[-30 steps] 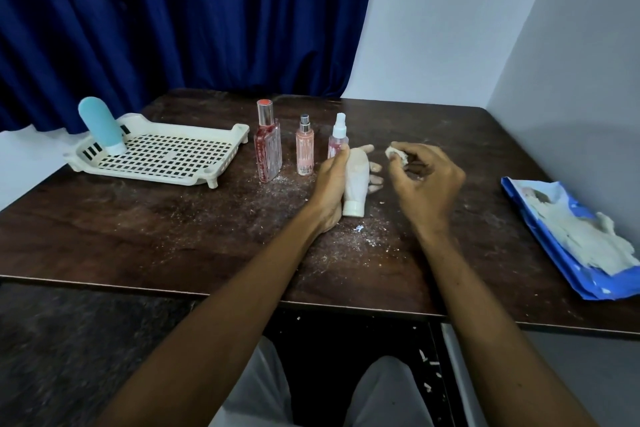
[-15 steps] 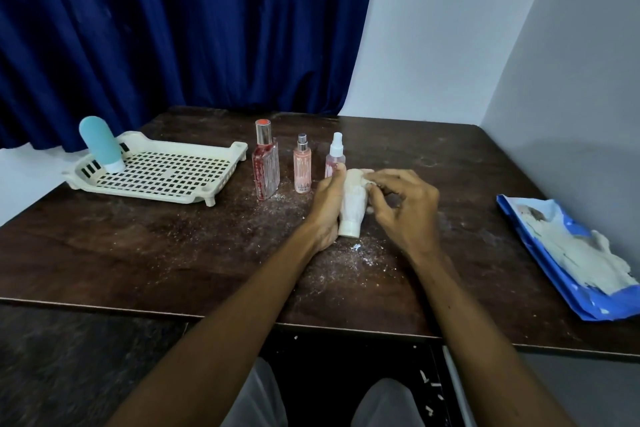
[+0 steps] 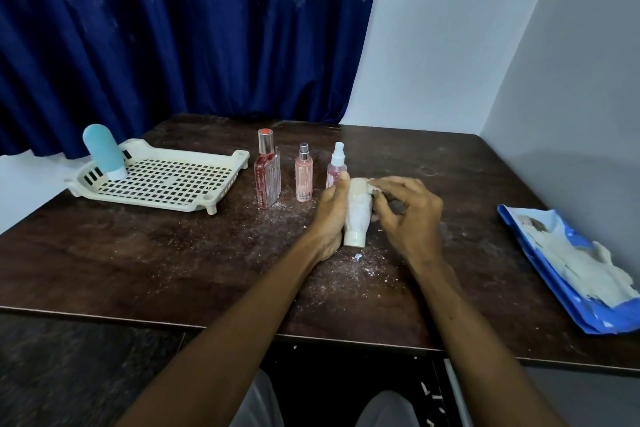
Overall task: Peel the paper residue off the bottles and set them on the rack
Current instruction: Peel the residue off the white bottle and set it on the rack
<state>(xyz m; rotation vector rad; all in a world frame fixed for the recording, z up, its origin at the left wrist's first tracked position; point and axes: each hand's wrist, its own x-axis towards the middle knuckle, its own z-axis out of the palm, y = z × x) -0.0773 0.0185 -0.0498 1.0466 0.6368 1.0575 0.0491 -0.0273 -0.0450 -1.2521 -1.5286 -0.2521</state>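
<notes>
White bottle (image 3: 358,211) mid-table (image 3: 173,253), long axis running away from the person, cap end nearest and down by the tabletop, base end far. Left hand (image 3: 330,215) wraps it from the left side, thumb up along the body, fingers curled behind. Right hand (image 3: 408,215) comes in from the right, thumb and forefinger pinching a flap of paper (image 3: 375,188) at the far end; other fingers loosely curled. Flap looks partly lifted, how much is stuck can't be told

Judgement: peel step in progress on this bottle. Paper sits at the far end, right of the grip, so the pull likely goes right and away while the left hand braces

Rack (image 3: 242,158) lies well apart to the left, one teal bottle (image 3: 103,151) standing in its far corner. Between rack and hands, three upright: red bottle (image 3: 267,177), pink bottle (image 3: 303,177), spray bottle (image 3: 336,168), the last just beside the left thumb. Left hand is nearer the rack, path crosses that row. Blue bag (image 3: 540,263) with paper scraps at right edge. White crumbs scattered around the hands
</notes>
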